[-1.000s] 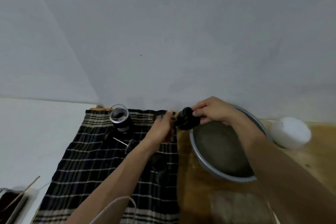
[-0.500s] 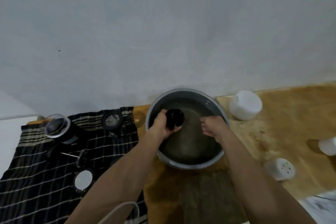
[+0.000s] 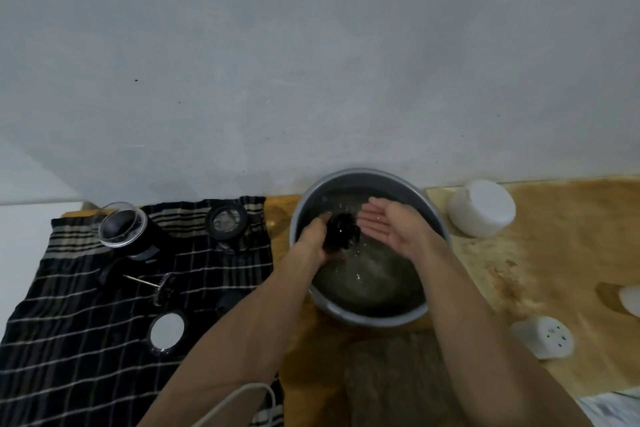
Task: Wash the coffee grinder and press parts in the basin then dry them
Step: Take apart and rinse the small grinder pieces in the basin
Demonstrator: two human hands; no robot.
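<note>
Black grinder part (image 3: 341, 230) blurred, left hand (image 3: 313, 241) gripping, basin (image 3: 372, 317)

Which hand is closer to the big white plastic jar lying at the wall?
Right. The right hand, open over the grey metal basin, is nearer the big white plastic jar. The left hand holds a black part further left.

Matt grey metal basin (image 3: 437, 218), wet glossy black plastic part (image 3: 341, 230), striped woven cloth (image 3: 86, 340), rough wood tabletop (image 3: 561, 253).
</note>
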